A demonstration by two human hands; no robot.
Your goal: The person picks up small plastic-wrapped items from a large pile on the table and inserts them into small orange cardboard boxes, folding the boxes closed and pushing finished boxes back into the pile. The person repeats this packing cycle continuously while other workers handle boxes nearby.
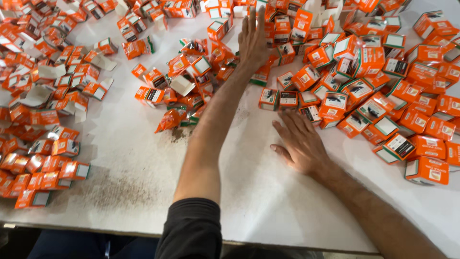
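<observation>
Both hands' fingers spread flat — left hand [252,42] among orange boxes [335,103], right hand [299,144] on bare table [258,192].

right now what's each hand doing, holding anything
left hand: open, flat on the orange boxes, holding nothing
right hand: open, flat on the white table, holding nothing

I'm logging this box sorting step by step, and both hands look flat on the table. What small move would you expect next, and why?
Probably a sweep toward the body. The left hand is stretched far out, palm down, fingers spread over the small orange boxes at the far side. The right hand lies flat on the white table, fingertips against the nearer boxes. Neither hand grips a box, so raking looks likelier than picking.
</observation>
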